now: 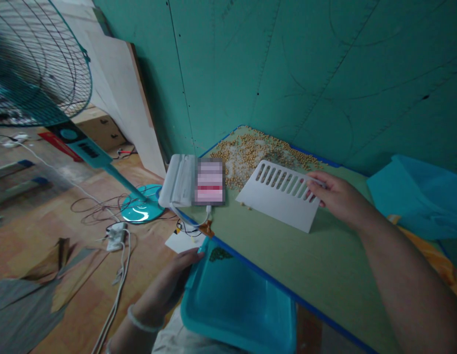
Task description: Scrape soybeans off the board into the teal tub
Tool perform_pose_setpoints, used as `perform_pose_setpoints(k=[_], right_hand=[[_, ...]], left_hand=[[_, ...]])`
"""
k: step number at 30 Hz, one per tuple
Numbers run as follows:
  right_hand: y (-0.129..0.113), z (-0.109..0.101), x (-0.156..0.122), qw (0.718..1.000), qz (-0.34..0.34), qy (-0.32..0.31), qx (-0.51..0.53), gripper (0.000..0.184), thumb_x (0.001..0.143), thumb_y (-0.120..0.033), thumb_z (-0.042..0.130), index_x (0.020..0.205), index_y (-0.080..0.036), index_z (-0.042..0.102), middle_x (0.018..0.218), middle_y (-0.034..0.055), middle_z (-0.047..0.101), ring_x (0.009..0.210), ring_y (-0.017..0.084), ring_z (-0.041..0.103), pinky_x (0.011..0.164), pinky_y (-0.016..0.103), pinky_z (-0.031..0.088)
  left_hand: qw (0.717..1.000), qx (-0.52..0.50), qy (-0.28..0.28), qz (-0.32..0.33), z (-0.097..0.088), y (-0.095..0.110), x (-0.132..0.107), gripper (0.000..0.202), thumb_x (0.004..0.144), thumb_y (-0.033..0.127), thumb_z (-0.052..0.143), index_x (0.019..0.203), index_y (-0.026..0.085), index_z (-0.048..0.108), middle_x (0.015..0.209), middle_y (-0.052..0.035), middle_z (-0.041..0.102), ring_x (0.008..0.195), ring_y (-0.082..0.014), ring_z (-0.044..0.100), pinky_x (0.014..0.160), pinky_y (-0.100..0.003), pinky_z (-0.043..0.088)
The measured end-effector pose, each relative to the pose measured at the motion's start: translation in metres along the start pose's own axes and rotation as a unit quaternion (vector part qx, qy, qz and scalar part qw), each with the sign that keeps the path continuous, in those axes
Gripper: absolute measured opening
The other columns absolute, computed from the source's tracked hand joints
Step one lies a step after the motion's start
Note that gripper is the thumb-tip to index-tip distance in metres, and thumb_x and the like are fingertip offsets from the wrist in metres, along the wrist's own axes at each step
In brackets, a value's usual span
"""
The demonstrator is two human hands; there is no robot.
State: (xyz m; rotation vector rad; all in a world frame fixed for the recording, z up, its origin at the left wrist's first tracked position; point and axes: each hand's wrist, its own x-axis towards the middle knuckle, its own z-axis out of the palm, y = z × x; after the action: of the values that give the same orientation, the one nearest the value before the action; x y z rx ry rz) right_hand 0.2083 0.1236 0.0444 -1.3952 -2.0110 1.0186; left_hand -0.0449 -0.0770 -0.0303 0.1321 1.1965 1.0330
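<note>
Left grip: mine, fingers curled closed on the rim at the bin's left end; their undersides are hidden. Held there: one deep, rectangular turquoise plastic bin, extending right of this grip, below the counter's near edge. Inside, just right of the same grip: a small heap of small, dark green beans.

Right grip: mine, fingers and thumb pinched closed on the upper right corner of one flat white scraper with a row of long slots. Scraper runs leftward from the grip, slanted, over the counter; whether its lower edge touches, I cannot tell.

Underneath: one pale green counter with blue edging. Left of the scraper, well apart from my right grip: one phone, screen blurred, beside a white rounded object, white cable plugged in.

Beyond the scraper, left of and farther than my right grip: a broad scatter of round tan beans, whitish patches among them; a few strays lie just beside the scraper's left corner.

Farthest: one green wall panel.
</note>
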Motion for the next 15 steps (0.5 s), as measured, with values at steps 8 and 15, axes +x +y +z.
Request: perform_pose_setpoints(k=[8, 15], right_hand=[[0.002, 0.003, -0.001, 0.995, 0.01, -0.091, 0.035, 0.022, 0.075, -0.036, 0.05, 0.09, -0.022, 0.057, 0.077, 0.0011, 0.064, 0.066, 0.017, 0.058, 0.057, 0.029, 0.045], [0.001, 0.014, -0.007, 0.977, 0.024, -0.21, 0.041, 0.017, 0.077, -0.035, 0.048, 0.083, -0.019, 0.054, 0.07, -0.0006, 0.06, 0.063, 0.014, 0.056, 0.058, 0.026, 0.044]], left_hand=[[0.999, 0.007, 0.016, 0.029, 0.005, 0.001, -0.007, 0.014, 0.069, 0.02, 0.057, 0.074, 0.015, 0.069, 0.062, -0.0034, 0.071, 0.055, -0.0195, 0.064, 0.054, -0.028, 0.05], [0.999, -0.022, -0.029, 0.039, 0.003, 0.001, -0.007, 0.012, 0.069, 0.018, 0.058, 0.062, 0.017, 0.069, 0.054, 0.0008, 0.069, 0.05, -0.014, 0.061, 0.052, -0.022, 0.05]])
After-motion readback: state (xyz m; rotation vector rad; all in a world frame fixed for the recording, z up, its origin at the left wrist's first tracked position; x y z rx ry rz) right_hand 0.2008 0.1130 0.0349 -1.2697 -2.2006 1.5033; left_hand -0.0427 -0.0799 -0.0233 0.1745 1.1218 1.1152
